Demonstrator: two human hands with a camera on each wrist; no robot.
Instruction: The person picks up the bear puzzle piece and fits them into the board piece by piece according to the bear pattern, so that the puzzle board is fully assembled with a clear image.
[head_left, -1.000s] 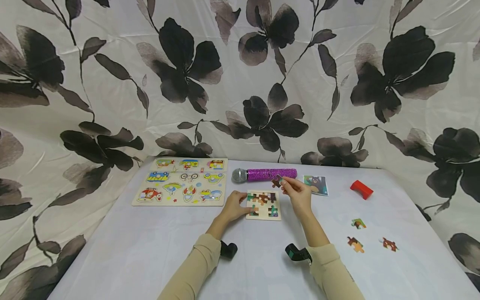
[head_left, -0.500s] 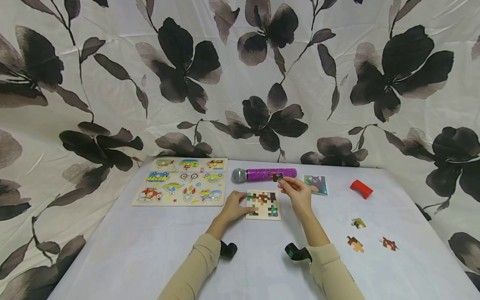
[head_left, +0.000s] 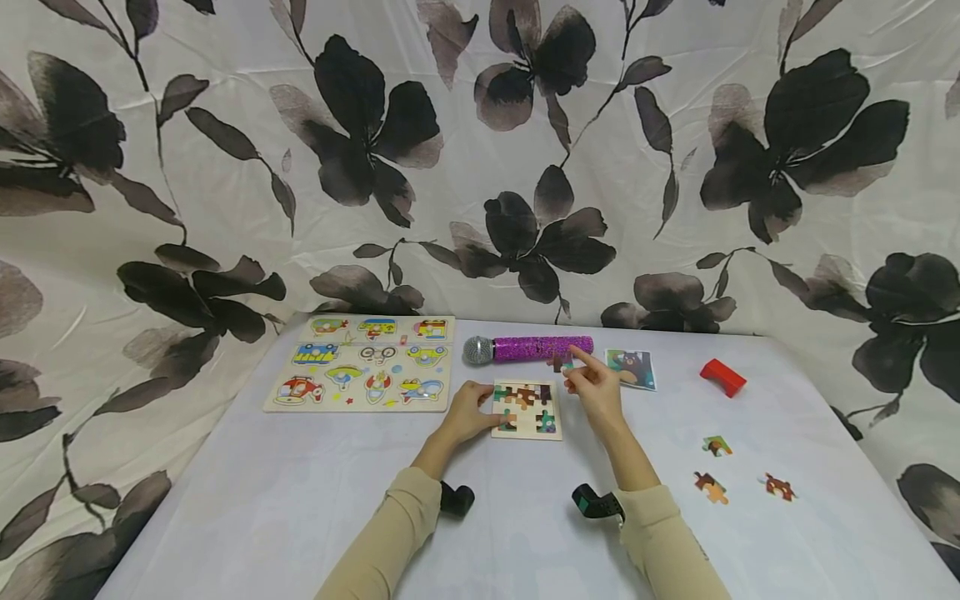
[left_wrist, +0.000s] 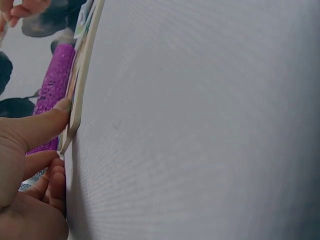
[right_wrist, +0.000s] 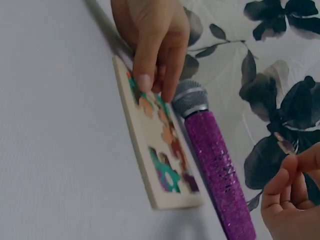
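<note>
A small square wooden jigsaw tray (head_left: 527, 427) lies on the white table, partly filled with brown, orange and green pieces. My left hand (head_left: 467, 414) grips its left side, the thumb on top and the fingers along the edge; the left wrist view shows the thumb pressing the tray's rim (left_wrist: 86, 65). Beyond the tray's upper right corner, my right hand (head_left: 597, 392) pinches a dark brown jigsaw piece (head_left: 557, 363) between thumb and fingers, with the index finger raised in the head view. That piece (right_wrist: 285, 144) is raised above the table in the right wrist view.
A purple glitter microphone (head_left: 536, 349) lies behind the tray. To the left is a vehicle peg puzzle board (head_left: 360, 396). A picture card (head_left: 633, 370), a red block (head_left: 723, 379) and loose jigsaw pieces (head_left: 711, 489) lie to the right. A floral cloth hangs behind.
My right hand turns the jigsaw piece in its fingers, and the index finger has lifted and straightened. The left hand and the tray stay put.
</note>
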